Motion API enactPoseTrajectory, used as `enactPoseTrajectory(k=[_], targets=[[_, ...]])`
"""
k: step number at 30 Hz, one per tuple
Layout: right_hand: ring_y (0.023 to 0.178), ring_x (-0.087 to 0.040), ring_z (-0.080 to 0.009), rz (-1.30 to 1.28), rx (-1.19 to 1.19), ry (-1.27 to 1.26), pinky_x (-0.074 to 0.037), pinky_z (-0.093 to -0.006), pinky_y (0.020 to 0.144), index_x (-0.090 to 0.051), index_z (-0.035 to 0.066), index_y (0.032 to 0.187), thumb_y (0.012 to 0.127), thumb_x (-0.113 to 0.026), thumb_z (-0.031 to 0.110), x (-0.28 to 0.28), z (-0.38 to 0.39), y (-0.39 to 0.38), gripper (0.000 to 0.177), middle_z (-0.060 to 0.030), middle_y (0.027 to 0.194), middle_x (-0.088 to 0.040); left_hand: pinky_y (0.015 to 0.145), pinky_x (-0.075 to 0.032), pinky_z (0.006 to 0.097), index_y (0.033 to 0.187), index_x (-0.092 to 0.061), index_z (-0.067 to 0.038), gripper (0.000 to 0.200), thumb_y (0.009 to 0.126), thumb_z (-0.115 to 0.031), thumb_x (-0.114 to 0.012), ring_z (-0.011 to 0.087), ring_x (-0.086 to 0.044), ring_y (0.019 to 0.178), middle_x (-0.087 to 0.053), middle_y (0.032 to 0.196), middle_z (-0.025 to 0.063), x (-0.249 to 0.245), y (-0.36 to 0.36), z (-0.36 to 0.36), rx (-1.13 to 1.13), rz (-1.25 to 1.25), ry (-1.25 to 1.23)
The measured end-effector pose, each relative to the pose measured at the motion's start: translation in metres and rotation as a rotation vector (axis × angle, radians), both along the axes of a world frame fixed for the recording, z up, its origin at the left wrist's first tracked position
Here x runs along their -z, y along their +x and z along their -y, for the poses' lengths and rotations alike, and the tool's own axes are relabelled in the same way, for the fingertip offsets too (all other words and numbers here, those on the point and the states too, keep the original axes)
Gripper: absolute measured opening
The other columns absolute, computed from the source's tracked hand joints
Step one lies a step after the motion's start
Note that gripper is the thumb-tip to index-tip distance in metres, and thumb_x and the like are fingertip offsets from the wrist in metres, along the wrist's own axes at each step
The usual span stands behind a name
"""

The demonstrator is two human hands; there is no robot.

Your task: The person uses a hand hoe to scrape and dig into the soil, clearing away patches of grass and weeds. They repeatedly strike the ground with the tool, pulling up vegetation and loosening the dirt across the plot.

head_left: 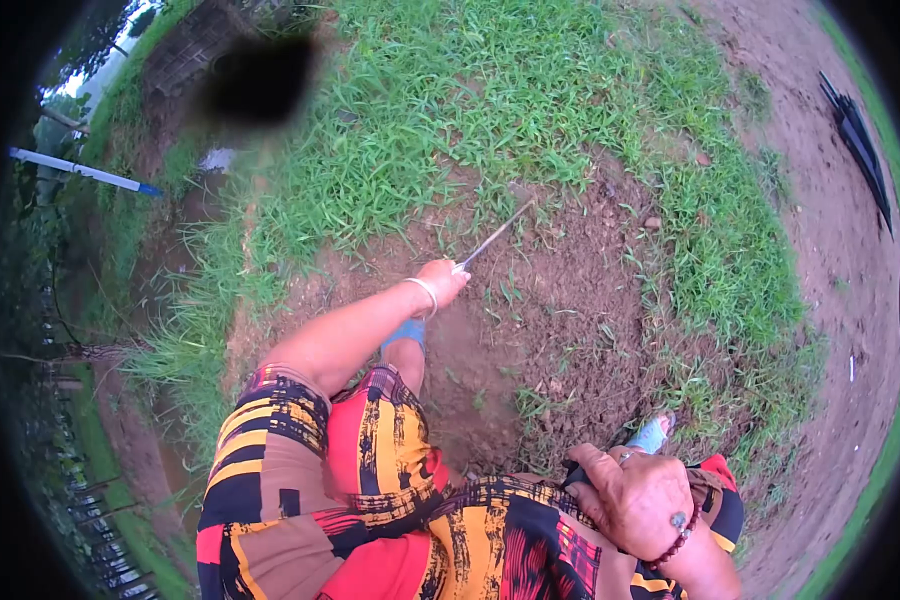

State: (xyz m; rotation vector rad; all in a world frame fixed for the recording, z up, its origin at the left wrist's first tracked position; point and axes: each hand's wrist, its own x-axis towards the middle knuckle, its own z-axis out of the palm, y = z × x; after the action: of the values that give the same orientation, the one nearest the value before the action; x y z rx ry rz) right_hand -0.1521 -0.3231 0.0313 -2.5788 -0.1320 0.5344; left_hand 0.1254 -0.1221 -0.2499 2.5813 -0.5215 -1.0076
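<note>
My left hand (pixel 444 284) is closed around the handle of a thin metal tool (pixel 497 234), whose far end touches the soil at the edge of the grass (pixel 490 110). A pale bangle circles that wrist. On the right, my right hand (pixel 645 500) rests over the patterned cloth at my knee, back of the hand up, with a beaded bracelet at the wrist. Its fingers are bent down and partly hidden, so what they hold, if anything, does not show. Loose brown soil (pixel 580 300) lies in front of me.
Blue footwear (pixel 650 436) shows beside my right hand. A folded black object (pixel 858 145) lies on bare ground at the far right. A white and blue pole (pixel 85 171) juts in at the upper left, near a muddy channel. A dark blot hides part of the top left.
</note>
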Motion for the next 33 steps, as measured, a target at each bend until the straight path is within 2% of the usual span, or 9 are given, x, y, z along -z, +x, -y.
enactPoseTrajectory(k=[4,5,6,10,13,16,21,26,33], targets=[[0.054,-0.057,-0.0235,-0.01,-0.025,-0.009,-0.04,-0.0402,0.053,-0.053,0.008,0.102,0.078,-0.058,0.027,0.003,-0.003,0.002,0.031,-0.007,0.062,-0.055,0.069,-0.044,0.042,0.081,-0.059,-0.002,0.038,0.082,-0.038,-0.051,0.0372,-0.058,0.076,-0.06,0.078,0.0214,-0.06,0.022,0.026,-0.148,0.123,-0.311],[0.054,-0.057,-0.0236,-0.013,-0.029,-0.007,-0.04,-0.0398,0.053,-0.053,0.008,0.102,0.078,-0.058,0.027,0.003,-0.004,0.004,0.031,-0.0072,0.062,-0.055,0.066,-0.045,0.0407,0.084,-0.058,-0.002,0.036,0.082,-0.038,-0.051,0.0348,-0.059,0.073,-0.061,0.075,0.0192,-0.07,0.035,0.036,-0.214,0.17,-0.425],[0.054,-0.057,-0.0237,-0.016,-0.034,-0.005,-0.04,-0.0393,0.053,-0.053,0.008,0.102,0.079,-0.058,0.027,0.002,-0.005,0.005,0.031,-0.0073,0.062,-0.055,0.041,-0.037,0.0261,0.081,-0.048,-0.008,0.024,0.086,-0.031,-0.052,0.0085,-0.043,0.045,-0.045,0.056,-0.0012,-0.087,0.043,0.048,-0.297,0.128,-0.585],[0.054,-0.057,-0.024,-0.026,-0.028,-0.009,-0.041,-0.039,0.052,-0.053,0.008,0.103,0.079,-0.058,0.027,0.0,-0.005,0.008,0.031,-0.0073,0.062,-0.055,0.039,-0.039,0.0264,0.088,-0.042,-0.008,0.022,0.089,-0.029,-0.048,0.0097,-0.045,0.042,-0.047,0.059,-0.0001,-0.11,0.061,0.071,-0.309,0.121,-0.804],[0.053,-0.057,-0.0244,-0.008,-0.026,-0.009,-0.041,-0.0394,0.053,-0.053,0.008,0.103,0.079,-0.058,0.027,0.001,-0.005,0.007,0.032,-0.0071,0.062,-0.055,0.064,-0.047,0.0424,0.091,-0.047,-0.002,0.028,0.085,-0.029,-0.051,0.0344,-0.059,0.068,-0.059,0.07,0.0166,-0.016,0.06,0.038,-0.221,0.274,-0.47],[0.053,-0.057,-0.0243,-0.011,-0.014,0.004,-0.041,-0.0396,0.053,-0.053,0.008,0.104,0.078,-0.058,0.027,-0.001,-0.004,0.005,0.032,-0.0069,0.062,-0.055,0.078,-0.045,0.0407,0.094,-0.06,-0.001,0.036,0.082,-0.034,-0.053,0.036,-0.058,0.088,-0.061,0.093,0.0223,0.002,0.013,-0.018,0.03,0.05,0.083],[0.053,-0.057,-0.0245,-0.014,-0.039,-0.019,-0.041,-0.0396,0.052,-0.053,0.008,0.104,0.078,-0.059,0.028,0.0,-0.003,0.004,0.033,-0.0066,0.062,-0.055,0.071,-0.044,0.0428,0.085,-0.059,-0.002,0.041,0.083,-0.042,-0.049,0.0371,-0.058,0.08,-0.061,0.081,0.0219,-0.004,0.019,-0.014,-0.216,0.108,-0.198],[0.053,-0.057,-0.0244,-0.021,-0.035,-0.005,-0.041,-0.0393,0.051,-0.054,0.008,0.104,0.078,-0.059,0.027,0.001,-0.004,0.009,0.032,-0.0071,0.061,-0.054,0.039,-0.034,0.0249,0.083,-0.046,-0.008,0.022,0.089,-0.029,-0.05,0.0083,-0.043,0.044,-0.042,0.055,-0.0025,-0.089,0.052,0.047,-0.35,0.17,-0.702],[0.055,-0.057,-0.0246,-0.037,-0.017,0.002,-0.041,-0.0395,0.051,-0.054,0.008,0.103,0.078,-0.058,0.026,-0.003,-0.004,0.01,0.031,-0.0076,0.062,-0.055,0.079,-0.044,0.0391,0.1,-0.056,0.0,0.037,0.084,-0.033,-0.052,0.0351,-0.056,0.089,-0.058,0.092,0.023,-0.004,0.026,0.011,-0.001,0.091,0.018]])
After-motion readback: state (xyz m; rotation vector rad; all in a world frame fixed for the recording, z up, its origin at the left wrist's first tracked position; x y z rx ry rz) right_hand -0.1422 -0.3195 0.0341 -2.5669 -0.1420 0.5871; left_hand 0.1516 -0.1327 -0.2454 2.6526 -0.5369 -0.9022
